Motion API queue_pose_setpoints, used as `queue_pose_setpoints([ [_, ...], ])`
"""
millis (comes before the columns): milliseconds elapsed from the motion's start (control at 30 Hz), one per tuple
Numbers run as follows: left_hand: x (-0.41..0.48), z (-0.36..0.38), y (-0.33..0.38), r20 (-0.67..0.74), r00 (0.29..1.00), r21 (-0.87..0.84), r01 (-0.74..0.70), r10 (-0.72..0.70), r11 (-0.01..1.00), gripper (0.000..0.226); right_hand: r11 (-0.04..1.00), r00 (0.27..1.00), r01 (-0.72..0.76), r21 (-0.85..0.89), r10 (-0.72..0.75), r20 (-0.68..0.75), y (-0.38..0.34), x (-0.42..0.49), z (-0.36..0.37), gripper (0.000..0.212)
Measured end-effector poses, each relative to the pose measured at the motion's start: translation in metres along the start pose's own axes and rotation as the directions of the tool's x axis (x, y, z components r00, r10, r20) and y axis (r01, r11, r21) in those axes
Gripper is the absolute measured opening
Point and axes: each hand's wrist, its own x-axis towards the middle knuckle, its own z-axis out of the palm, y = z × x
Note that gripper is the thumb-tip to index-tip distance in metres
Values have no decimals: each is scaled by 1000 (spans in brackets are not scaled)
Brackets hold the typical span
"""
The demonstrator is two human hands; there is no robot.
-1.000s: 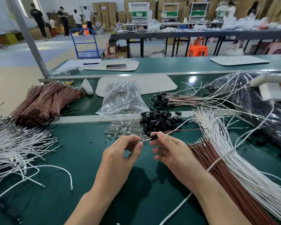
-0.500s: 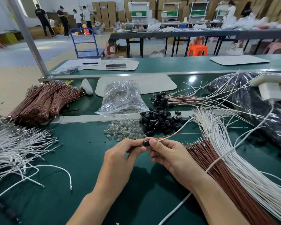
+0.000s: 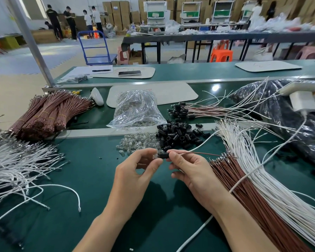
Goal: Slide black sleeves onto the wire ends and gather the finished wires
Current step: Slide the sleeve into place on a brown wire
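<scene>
Over the near middle of the green desk (image 3: 84, 179), one black sleeve (image 3: 163, 155) sits pinched from both sides. Your left hand (image 3: 135, 171) pinches its left end with thumb and forefinger. Your right hand (image 3: 191, 170) pinches its right end, where a red and white wire pair (image 3: 205, 153) trails off rightward. Just beyond lie the loose sleeves (image 3: 178, 135) and clear bulbs (image 3: 136, 142). Farther off, sleeved wires (image 3: 189, 110) lie gathered. Brown wires (image 3: 247, 200) and white wires (image 3: 242, 146) fan out on your right.
</scene>
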Motion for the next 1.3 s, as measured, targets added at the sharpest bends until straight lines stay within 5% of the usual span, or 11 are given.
queue_pose_setpoints([
  [233,-4,3,-1,67,997,94,29,-35,995,23,1000,1000,10,-15,-10,0,-1,-2,3,33],
  [500,-3,5,-1,120,984,2,136,-135,991,26,994,1000,19,-110,-19,1,0,-3,8,30],
  [967,-1,8,5,76,974,-17,213,-211,977,20,992,997,63,-109,-67,-38,5,-3,15,20],
  [1300,-6,13,6,23,969,274,229,-244,934,50,980,996,81,-181,-85,-12,10,-3,13,26],
])
